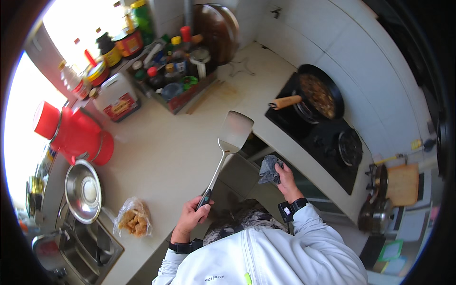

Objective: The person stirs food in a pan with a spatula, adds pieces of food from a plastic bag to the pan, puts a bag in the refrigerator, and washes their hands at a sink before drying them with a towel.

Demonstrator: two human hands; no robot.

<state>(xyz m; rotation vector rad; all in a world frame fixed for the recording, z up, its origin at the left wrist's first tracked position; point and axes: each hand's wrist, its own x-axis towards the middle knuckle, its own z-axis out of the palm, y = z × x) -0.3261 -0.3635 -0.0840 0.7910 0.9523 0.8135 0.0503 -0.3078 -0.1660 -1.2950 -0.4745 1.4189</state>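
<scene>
My left hand (192,215) grips the dark handle of a metal wok spatula (235,130), whose broad blade points up and away from me, over the counter's front edge. In my right hand (286,181) is a crumpled grey cloth (269,169), held apart from the spatula in front of the lower cabinet. A black frying pan (322,94) with a wooden handle sits on the far burner of the black gas stove (320,142). Brown cooked food (317,91) lies in the pan.
On the counter (167,149) stand a red thermos flask (76,131), a plastic jug (117,96) and a box of sauce bottles (174,74). A steel basin (83,192) rests by the sink (85,249), near a plastic bag of brown food pieces (133,219). Pots (376,213) stand right.
</scene>
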